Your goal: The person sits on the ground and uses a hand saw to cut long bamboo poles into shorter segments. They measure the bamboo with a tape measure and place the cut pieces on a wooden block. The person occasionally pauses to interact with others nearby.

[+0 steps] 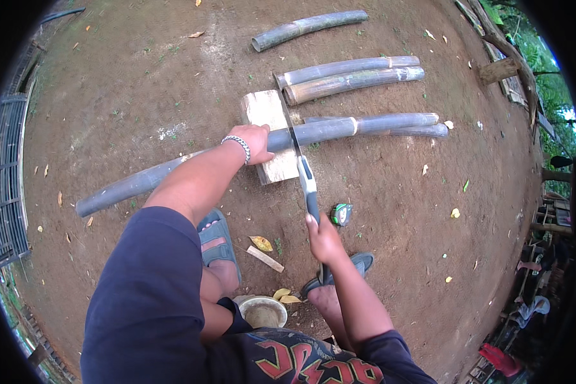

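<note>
Across the wooden block (267, 107), a long bamboo pole (326, 131) lies crosswise, its ends reaching well past the block's left and right edges. The left hand (255, 142) is clasped over the pole from above, spread about as wide as the pole is thick; the fingertips on the far side are hard to make out. The right hand (325, 240) is closed around the dark grip of a handsaw (308, 182), whose blade crosses the pole by the block's right edge. The blade shows nearly edge-on, so whether its teeth have bitten into the pole cannot be told. The left forearm hides a stretch of the pole, and a second bamboo piece (419, 130) is partly covered by the pole's right part. On the ground, a tape measure (341, 214) sits near the right hand, while the shirt (288, 358) cuts off part of a pale bucket (262, 297).
</note>
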Motion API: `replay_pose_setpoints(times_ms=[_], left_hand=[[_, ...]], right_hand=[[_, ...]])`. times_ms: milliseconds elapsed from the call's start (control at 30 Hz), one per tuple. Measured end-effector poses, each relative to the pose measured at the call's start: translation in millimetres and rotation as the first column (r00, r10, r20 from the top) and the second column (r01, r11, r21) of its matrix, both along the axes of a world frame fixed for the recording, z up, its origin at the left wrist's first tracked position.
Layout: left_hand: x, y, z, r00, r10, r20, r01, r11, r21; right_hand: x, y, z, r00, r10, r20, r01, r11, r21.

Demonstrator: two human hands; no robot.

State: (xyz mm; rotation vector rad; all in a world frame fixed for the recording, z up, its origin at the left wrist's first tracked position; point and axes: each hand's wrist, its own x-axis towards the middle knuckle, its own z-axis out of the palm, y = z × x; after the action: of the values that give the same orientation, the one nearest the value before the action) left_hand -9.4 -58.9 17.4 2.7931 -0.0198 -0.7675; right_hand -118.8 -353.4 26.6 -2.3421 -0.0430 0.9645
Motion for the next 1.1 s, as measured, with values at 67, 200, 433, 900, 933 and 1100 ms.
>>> replay_pose_setpoints(times_ms=[67,200,433,900,933,1100], left_hand=[[-9.5,7.4,-0.6,1.0,0.004,-0.022,-0.004,1.0,0.008],[-14.9,7.2,-11.3,1.0,-0.002,-0.021,0.002,1.0,0.001],[-10.1,6.9,-1.6,1.0,-0.012,-0.026,0.013,1.0,0.018],[-7.5,-1.8,-6.1,0.999,-0.002,-0.041,0.002,1.0,-0.015],[-7.9,-3.2,-6.6,0.999,0.001,-0.042,-0.001,1.0,-0.012],[-0.2,-15.6,1.5,0.997,0.051,-0.061,-0.052,0.999,-0.009]], right_hand=[[-63.5,-46.7,36.8,0.997,0.002,-0.072,-0.009,0.996,-0.091],[-43.2,-44.0,15.3,0.996,0.006,-0.094,-0.012,0.998,-0.067],[-43.0,-36.8,3.3,1.0,0.025,0.008,-0.025,1.0,0.007],[-89.9,-70.0,25.8,0.999,-0.023,-0.042,0.021,0.999,-0.029],[-83.3,-65.5,18.2,0.994,-0.043,-0.102,0.039,0.998,-0.044],[-4.8,-7.3,1.1,0.998,-0.058,-0.004,0.058,0.998,0.022]])
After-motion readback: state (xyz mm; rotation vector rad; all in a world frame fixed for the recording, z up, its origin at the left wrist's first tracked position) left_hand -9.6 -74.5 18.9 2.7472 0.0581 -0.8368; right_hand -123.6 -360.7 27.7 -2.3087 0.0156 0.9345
